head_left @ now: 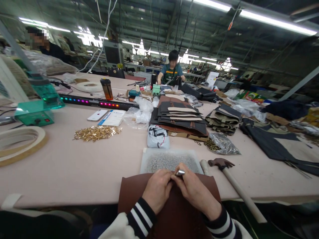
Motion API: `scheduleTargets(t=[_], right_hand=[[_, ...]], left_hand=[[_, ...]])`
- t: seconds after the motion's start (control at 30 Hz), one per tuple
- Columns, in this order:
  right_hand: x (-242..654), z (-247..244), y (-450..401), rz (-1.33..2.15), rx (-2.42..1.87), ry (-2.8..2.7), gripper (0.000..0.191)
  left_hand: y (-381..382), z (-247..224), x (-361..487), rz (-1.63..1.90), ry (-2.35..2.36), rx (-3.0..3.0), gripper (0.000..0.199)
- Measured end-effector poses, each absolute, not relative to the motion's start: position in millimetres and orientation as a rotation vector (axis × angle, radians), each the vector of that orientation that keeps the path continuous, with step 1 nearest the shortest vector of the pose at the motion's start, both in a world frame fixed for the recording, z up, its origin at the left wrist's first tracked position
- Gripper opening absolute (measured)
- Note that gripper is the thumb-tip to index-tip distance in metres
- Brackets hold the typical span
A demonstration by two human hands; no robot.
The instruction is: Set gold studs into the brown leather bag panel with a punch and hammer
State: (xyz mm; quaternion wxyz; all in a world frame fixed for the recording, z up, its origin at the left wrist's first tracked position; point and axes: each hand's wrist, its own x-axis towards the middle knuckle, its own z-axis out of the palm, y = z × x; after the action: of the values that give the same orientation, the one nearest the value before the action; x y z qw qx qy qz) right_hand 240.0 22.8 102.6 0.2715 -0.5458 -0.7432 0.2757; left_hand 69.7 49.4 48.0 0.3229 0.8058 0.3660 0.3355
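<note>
A brown leather piece (132,192) hangs over the table's front edge, its upper edge on a translucent cutting board (171,159). My left hand (158,187) is closed at the leather's upper edge, its fingertips pinching something too small to make out. Right beside it, touching, my right hand (195,191) is wrapped round a short silver metal tool (180,172), whose end sticks out between thumb and fingers. To the right lies a hammer (239,186) with its handle past the table edge, next to a pale cylindrical object (204,167).
Gold metal pieces (97,132) lie in a heap at left, near a phone (97,115) and tape rolls (37,139). Stacked dark leather pieces (179,116) and a bag of fittings (223,143) lie beyond the board. A person (171,71) works across the table.
</note>
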Motion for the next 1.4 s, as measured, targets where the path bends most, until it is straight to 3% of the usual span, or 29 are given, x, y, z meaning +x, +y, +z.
scheduleTargets(t=[0.3,0.4,0.5,0.63,0.73,0.87,1.07,1.17,1.4], right_hand=[[244.6,110.0,16.1,0.885,-1.447,-1.952,0.008],[274.9,113.0,13.9,0.895,-1.434,-1.789,0.021],[337.0,99.9,16.8,0.533,-1.634,-1.565,0.032],[430.2,63.1,12.1,0.081,-2.272,-1.521,0.041],[469.2,44.6,-0.4,0.152,-2.502,-1.563,0.043],[482.9,45.8,-10.5,0.299,-2.427,-1.621,0.045],[456.0,82.3,-17.1,0.310,-2.213,-1.607,0.057],[410.1,126.1,-26.1,0.228,-1.998,-1.552,0.060],[309.0,222.6,-42.6,0.449,-1.751,-2.024,0.058]], left_hand=[[52.9,49.2,71.1,0.975,0.934,2.211,0.027],[54.7,46.8,71.6,1.031,0.928,2.225,0.019],[56.6,45.0,72.1,1.041,0.936,2.243,0.015],[58.4,43.0,72.2,1.056,0.932,2.273,0.014],[59.4,40.8,72.4,1.078,0.919,2.303,0.017],[59.9,39.8,72.4,1.111,0.905,2.315,0.020],[59.0,40.9,71.3,1.116,0.906,2.298,0.019],[59.3,40.1,71.1,1.091,0.908,2.292,0.018],[59.5,40.6,72.2,1.052,0.911,2.302,0.020]])
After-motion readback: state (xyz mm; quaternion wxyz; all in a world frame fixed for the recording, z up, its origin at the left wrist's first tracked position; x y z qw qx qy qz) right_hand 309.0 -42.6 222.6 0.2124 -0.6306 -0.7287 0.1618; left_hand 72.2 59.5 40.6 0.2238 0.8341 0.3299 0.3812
